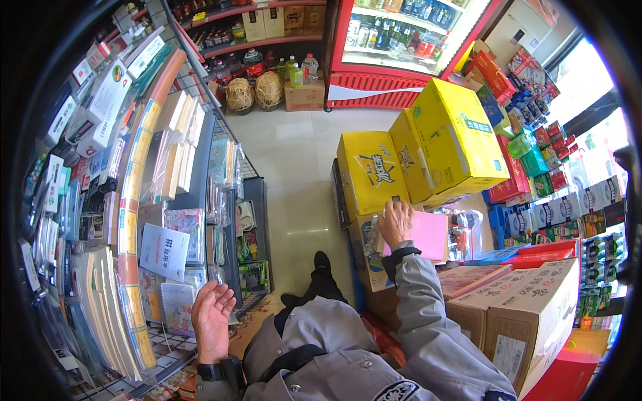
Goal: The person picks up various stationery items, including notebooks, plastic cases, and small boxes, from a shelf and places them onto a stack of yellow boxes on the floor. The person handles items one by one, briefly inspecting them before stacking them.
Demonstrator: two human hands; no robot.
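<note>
My right hand [397,223] reaches over the left edge of a pink sheet or pad [429,235] that lies on the stacked goods at the right; whether the fingers grip it cannot be told. Clear plastic wrapping [372,238] is beside that hand, and a yellow drink carton [373,173] stands just beyond it. My left hand [213,313] is raised, palm up with the fingers apart, holding nothing. Near it are a spiral notebook [178,306] and a white booklet [164,250] with blue printing on the stationery shelf.
A wire shelf rack with notebooks [173,165] runs along the left. Large yellow cartons [451,140] and brown cardboard boxes [531,306] are stacked at the right. A red-framed drinks fridge [376,90] stands ahead, across the tiled floor [296,210]. Two woven-covered jars [269,89] stand left of it.
</note>
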